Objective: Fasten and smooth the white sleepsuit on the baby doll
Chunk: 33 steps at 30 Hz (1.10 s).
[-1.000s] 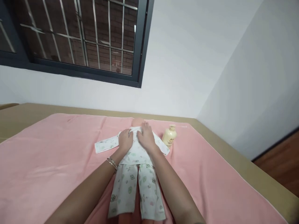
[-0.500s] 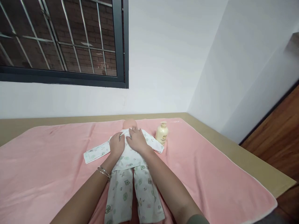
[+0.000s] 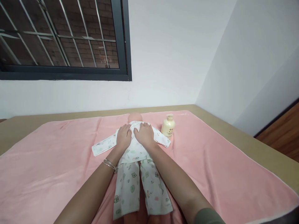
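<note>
Along the left of the doll's white printed top (image 3: 134, 152), the left hand (image 3: 123, 137) lies palm down, its fingers straighter than half a second ago and laid toward the shoulder, bangles (image 3: 109, 164) at the wrist. The doll (image 3: 135, 117) is centre stage, stretched out on its pink blanket (image 3: 58, 161), head toward the wall (image 3: 163, 62), legs toward the wearer; face up or face down, I can't tell. Now the right hand (image 3: 144, 134), and that's the bigger shift: its fingertips leave the neck and sit further out on the other shoulder. Both hands are flat and spread, clamped on nothing, a slim gap between the thumbs; how hard they press, can't tell. By my reading, contact is now more even across the upper body.

On to the edges: at left, one sleeve (image 3: 104, 147) reaches over a broad stretch of blanket, plenty of sideways room. Beyond the head, little: a thin strip of tan platform (image 3: 35, 121), then wall. At right, the other sleeve (image 3: 161, 138) ends just by an upright cream pump bottle (image 3: 168, 127), the one close obstacle; past it, more pink, then tan border.
</note>
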{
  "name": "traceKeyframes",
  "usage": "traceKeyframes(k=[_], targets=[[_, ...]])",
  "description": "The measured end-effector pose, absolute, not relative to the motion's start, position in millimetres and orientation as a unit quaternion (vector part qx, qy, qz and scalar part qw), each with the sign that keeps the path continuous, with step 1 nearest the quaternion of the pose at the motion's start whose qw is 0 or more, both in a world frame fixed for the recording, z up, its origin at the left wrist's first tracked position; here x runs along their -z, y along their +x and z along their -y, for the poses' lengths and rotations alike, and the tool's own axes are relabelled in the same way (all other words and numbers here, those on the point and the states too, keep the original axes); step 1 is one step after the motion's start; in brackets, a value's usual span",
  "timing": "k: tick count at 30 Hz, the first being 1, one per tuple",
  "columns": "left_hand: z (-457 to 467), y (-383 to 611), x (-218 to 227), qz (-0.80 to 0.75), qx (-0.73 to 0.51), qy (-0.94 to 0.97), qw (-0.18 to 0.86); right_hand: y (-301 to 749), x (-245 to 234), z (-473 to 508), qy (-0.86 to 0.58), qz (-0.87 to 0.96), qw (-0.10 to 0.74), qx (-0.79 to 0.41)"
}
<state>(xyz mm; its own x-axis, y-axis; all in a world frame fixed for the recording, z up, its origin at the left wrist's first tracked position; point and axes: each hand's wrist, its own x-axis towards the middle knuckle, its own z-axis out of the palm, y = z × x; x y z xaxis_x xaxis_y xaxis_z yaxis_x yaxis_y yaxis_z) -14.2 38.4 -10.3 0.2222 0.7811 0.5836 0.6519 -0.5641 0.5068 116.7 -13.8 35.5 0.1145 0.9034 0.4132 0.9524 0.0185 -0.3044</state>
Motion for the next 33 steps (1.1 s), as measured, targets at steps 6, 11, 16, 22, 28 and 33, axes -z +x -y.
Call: traceKeyframes(k=[6, 11, 16, 22, 28, 33], targets=[[-45, -15, 12, -0.486, -0.386, 0.779, 0.09, 127, -36, 6, -0.726, 0.651, 0.223, -0.006], [-45, -12, 11, -0.483, -0.385, 0.782, 0.088, 129, -38, 7, -0.681, 0.709, 0.181, 0.033], [-42, -9, 4, -0.401, -0.424, 0.806, 0.1, 119, -53, 17, -0.714, 0.683, 0.147, 0.044], [-39, -3, 4, -0.47, -0.412, 0.775, 0.094, 123, -49, 10, -0.731, 0.663, 0.159, 0.023], [-44, -3, 6, -0.47, -0.393, 0.783, 0.107, 140, -36, -5, -0.675, 0.712, 0.193, 0.014], [-36, -2, 4, -0.463, -0.396, 0.79, 0.069, 132, -43, 3, -0.668, 0.715, 0.206, 0.011]])
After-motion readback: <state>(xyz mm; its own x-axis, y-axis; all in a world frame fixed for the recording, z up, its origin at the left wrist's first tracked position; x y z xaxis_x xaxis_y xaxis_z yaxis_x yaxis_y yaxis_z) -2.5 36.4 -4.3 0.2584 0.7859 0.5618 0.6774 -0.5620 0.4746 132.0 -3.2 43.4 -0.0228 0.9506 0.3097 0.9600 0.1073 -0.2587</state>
